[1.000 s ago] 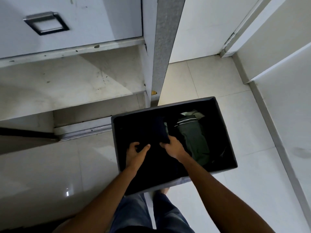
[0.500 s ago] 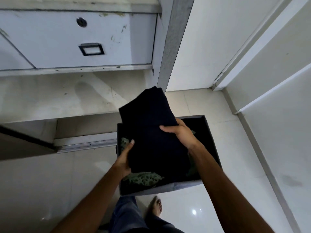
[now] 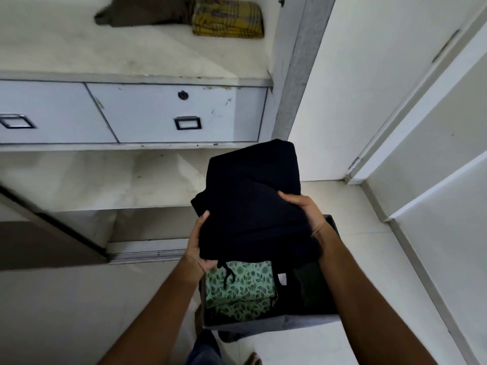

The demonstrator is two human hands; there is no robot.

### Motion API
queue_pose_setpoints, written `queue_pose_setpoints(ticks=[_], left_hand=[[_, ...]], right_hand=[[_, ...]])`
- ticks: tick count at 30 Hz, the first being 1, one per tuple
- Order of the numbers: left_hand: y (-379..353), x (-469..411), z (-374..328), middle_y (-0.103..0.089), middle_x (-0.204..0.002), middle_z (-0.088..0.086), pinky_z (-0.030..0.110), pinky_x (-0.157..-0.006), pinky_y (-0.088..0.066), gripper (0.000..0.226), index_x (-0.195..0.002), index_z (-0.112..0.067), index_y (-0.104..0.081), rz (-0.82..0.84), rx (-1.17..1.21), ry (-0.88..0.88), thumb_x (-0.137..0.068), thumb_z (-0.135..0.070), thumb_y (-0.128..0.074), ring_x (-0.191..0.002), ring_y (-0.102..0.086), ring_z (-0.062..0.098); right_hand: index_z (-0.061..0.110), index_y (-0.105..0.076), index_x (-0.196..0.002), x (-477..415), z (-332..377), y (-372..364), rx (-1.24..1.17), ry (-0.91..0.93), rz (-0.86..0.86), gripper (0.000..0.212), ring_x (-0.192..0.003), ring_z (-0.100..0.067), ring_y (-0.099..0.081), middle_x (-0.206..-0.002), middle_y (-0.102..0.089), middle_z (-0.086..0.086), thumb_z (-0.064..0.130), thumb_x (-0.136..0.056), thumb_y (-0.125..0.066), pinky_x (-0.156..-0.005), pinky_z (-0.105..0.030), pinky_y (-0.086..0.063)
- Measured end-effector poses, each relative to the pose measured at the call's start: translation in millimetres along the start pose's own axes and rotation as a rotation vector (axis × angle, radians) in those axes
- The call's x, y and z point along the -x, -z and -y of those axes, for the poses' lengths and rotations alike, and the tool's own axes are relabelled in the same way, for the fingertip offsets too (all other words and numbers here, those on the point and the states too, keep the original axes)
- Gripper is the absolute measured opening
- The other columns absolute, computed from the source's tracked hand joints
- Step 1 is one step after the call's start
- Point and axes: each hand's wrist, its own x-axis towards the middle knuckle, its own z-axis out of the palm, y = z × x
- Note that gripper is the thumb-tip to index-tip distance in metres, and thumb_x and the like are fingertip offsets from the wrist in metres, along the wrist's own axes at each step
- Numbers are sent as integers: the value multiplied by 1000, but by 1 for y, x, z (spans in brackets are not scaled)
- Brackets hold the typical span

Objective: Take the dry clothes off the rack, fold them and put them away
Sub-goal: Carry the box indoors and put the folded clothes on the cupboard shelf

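While I watch through the head camera, both hands hold a folded dark garment (image 3: 253,206) up in the air above the storage box (image 3: 276,325), in front of the open wardrobe. The left hand (image 3: 195,248) grips its left edge, thumb on top and palm underneath; the right hand (image 3: 308,217) grasps the right edge, with its fingers (image 3: 288,197) curled over the top of the cloth. I see a thin dark drawstring (image 3: 228,273) hanging from the near edge of the garment, down over a folded green leaf-print cloth (image 3: 239,288) that lies in the left part of the box. The right part of the box is too dark for me to make out its contents. The box stands on the pale tiled floor (image 3: 355,259), just beside the wardrobe's bottom rail. Behind the garment there is a bare shelf (image 3: 105,177), and above it two white drawers, the right drawer (image 3: 168,114) with a lock and a framed handle. On the upper shelf (image 3: 105,54) a yellow checked cloth (image 3: 228,19) lies touching an olive-brown garment (image 3: 142,11).
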Motion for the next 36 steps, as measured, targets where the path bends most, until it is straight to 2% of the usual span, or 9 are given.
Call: queue_pose_setpoints(ticks=[4, 7, 11, 14, 17, 21, 26, 30, 36], left_hand=[[8, 18, -66, -71, -111, 17, 44, -77, -60, 78, -109, -11, -74, -57, -202, -28, -36, -27, -98, -94, -72, 34], [-6, 37, -121, -70, -106, 18, 38, -70, -60, 78, -119, -6, -65, -56, -376, -84, -46, -21, -89, -88, -72, 30], [-38, 58, -205, -72, -111, 16, 36, -72, -59, 98, -121, -8, -63, -54, -594, -235, -32, -29, -97, -96, -72, 30], [-67, 63, -263, -69, -120, 17, 42, -80, -58, 68, -126, -12, -62, -30, -665, -297, -61, -19, -83, -106, -68, 33], [-88, 61, -319, -74, -105, 13, 40, -77, -59, 38, -116, -13, -66, -66, -712, -324, -78, -11, -66, -92, -72, 28], [-92, 48, -414, -74, -91, 14, 33, -70, -58, 23, -105, -6, -69, -122, -834, -355, -86, -6, -55, -77, -72, 25], [-60, 26, -544, -72, -74, 14, 27, -49, -56, 16, -95, -2, -67, -252, -956, -356, -88, -4, -53, -58, -70, 24], [-20, -5, -631, -71, -74, 13, 29, -47, -55, 24, -106, -2, -65, -350, -1008, -342, -84, -6, -57, -56, -68, 25], [5, -58, -729, -71, -85, 14, 31, -54, -54, 36, -118, -7, -64, -380, -951, -503, -82, -6, -64, -65, -69, 27]], right_hand=[[8, -69, -122, -7, 17, -14, 323, 155, -86, 36, -106, -29, -71, -116, -74, -11, 16, -87, -73, -101, -48, -52], [13, -70, -119, -4, 26, -43, 479, 315, -83, 27, -103, -22, -72, -111, -76, -3, 19, -92, -71, -96, -47, -56], [14, -68, -121, -8, 62, -92, 467, 452, -22, 28, -104, -20, -72, -113, -75, 0, 18, -93, -69, -90, -39, -57], [17, -67, -123, -16, 96, -129, 406, 488, 25, 30, -105, -17, -71, -115, -75, 2, 20, -93, -69, -89, -33, -56], [17, -65, -127, -39, 124, -167, 342, 530, 38, 36, -107, -16, -71, -118, -74, 2, 19, -91, -71, -92, -33, -56], [18, -58, -136, -99, 162, -237, 355, 572, 116, 45, -111, -15, -69, -123, -71, 4, 13, -93, -69, -96, -35, -55], [28, -44, -148, -204, 185, -346, 425, 596, 175, 64, -122, -16, -61, -136, -62, 6, 2, -94, -64, -103, -38, -51], [27, -46, -146, -275, 193, -422, 481, 589, 143, 64, -122, -18, -59, -133, -62, 5, -4, -92, -58, -100, -34, -50], [19, -56, -136, -359, 227, -507, 516, 703, -8, 50, -111, -19, -62, -123, -65, -2, -4, -92, -54, -97, -31, -51]])
